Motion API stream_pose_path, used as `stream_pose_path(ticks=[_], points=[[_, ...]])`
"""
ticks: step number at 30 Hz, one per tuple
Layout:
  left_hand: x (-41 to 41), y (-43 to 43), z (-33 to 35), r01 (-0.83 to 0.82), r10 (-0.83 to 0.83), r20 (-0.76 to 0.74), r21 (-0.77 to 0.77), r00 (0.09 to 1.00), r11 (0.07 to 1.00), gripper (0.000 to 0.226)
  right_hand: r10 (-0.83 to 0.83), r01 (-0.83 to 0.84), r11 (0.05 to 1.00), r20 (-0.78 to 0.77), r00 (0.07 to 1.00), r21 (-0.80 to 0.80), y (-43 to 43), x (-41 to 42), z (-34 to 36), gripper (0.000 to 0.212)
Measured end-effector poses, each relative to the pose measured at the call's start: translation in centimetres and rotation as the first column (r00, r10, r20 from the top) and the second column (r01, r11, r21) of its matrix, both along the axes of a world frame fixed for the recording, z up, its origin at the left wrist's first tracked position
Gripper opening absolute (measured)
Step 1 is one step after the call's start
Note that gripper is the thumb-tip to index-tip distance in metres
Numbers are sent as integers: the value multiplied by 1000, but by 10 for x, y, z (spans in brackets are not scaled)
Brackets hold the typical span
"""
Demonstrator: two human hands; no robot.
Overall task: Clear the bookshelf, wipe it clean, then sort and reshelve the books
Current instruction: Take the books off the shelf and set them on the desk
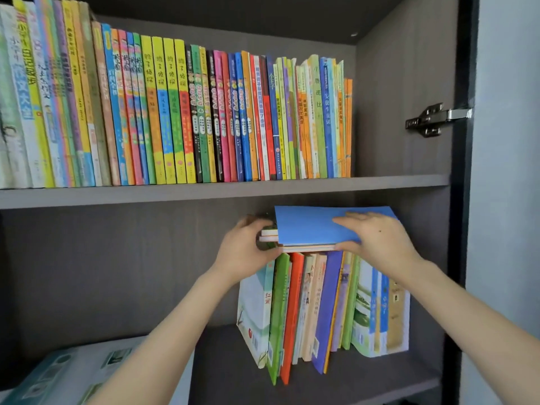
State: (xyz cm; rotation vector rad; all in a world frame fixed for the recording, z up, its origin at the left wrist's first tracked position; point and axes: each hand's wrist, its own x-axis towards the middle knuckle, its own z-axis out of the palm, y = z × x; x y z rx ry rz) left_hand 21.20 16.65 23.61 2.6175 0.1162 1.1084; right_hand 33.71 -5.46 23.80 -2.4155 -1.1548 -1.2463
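A small flat stack of books with a blue cover on top lies across the tops of several upright books on the lower shelf. My left hand grips the stack's left end, fingers curled round the book edges. My right hand holds the right end, fingers spread over the blue cover and thumb under the stack. The upright books lean slightly, from a pale one at the left to a tan one at the right.
The upper shelf is packed with a long row of colourful upright books. A flat pale box or large book lies at the lower left. The cabinet's dark side wall carries a metal hinge at the right.
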Motion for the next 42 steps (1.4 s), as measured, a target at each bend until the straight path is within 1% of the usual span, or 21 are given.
stream_pose_path(ticks=[5, 9, 12, 16, 18, 23, 25, 26, 27, 28, 29, 30, 31, 32, 35, 37, 38, 39, 40, 41, 42], points=[[11, -1, 10, 115, -113, -58, 27, 992, 993, 49, 54, -46, 997, 168, 984, -54, -7, 11, 1, 54], [7, 3, -1, 111, -116, 70, 73, 991, 991, 41, 14, -1, 999, 407, 913, -32, 0, 14, -18, 34], [-1, 5, -20, 114, -143, 267, 120, 953, 986, 38, 6, -28, 999, 496, 869, 35, -4, 5, -32, 37], [-7, 9, -27, 149, -144, 319, 11, 937, 989, 45, 0, -44, 996, 497, 868, 78, -7, -15, -31, 42], [-6, 11, -21, 186, -179, 295, 6, 938, 983, 38, -3, -22, 998, 407, 913, 58, -5, -15, -22, 61], [-32, -13, -27, 155, -317, 372, 403, 873, 902, 31, 124, -184, 975, 375, 919, 127, -2, -15, -19, 72], [-52, -13, -45, 235, -289, 460, 173, 839, 956, 41, 219, -313, 939, 450, 866, 146, -6, -25, -33, 54], [-61, -7, -58, 289, -208, 513, -82, 833, 954, 49, 226, -332, 931, 476, 850, 151, -8, -31, -41, 49], [-70, -2, -67, 365, -105, 550, -389, 829, 845, 51, 218, -333, 930, 497, 840, 155, -10, -37, -50, 44], [-77, 7, -74, 453, -4, 559, -668, 829, 590, 44, 215, -334, 930, 512, 832, 153, -11, -44, -59, 39], [-83, 21, -84, 506, 18, 524, -830, 851, 237, 32, 228, -351, 925, 525, 820, 146, -10, -52, -70, 33], [-89, 33, -89, 479, -89, 481, -877, 872, -38, 24, 255, -382, 913, 536, 805, 140, -10, -61, -77, 29], [-95, 42, -95, 388, -313, 427, -904, 849, -180, 35, 293, -423, 896, 541, 788, 132, -9, -72, -82, 28], [-107, 47, -100, 330, -464, 325, -941, 824, -73, 51, 336, -466, 877, 543, 769, 117, -6, -85, -86, 28], [-146, 70, -128, 454, -333, 395, -883, 856, 120, 88, 470, -583, 811, 555, 687, 34, 10, -123, -95, 22], [-176, 84, -157, 426, -267, 335, -768, 903, 479, 92, 582, -669, 742, 534, 614, -39, 28, -144, -101, 16], [-193, 80, -152, 333, -234, 245, -797, 941, 504, 75, 635, -705, 705, 515, 576, -80, 38, -151, -106, 15], [-196, 79, -137, 371, -359, 293, -913, 886, 171, 54, 674, -725, 679, 493, 550, -119, 47, -155, -111, 17], [-203, 74, -131, 377, -361, 316, -919, 877, 112, 41, 708, -735, 660, 454, 540, -156, 57, -155, -116, 20], [-211, 68, -130, 351, -243, 299, -912, 923, 212, 36, 730, -733, 654, 410, 547, -186, 68, -154, -123, 23], [-220, 64, -135, 254, -186, 218, -946, 958, 201, 29, 734, -719, 664, 363, 574, -205, 78, -153, -128, 28]])
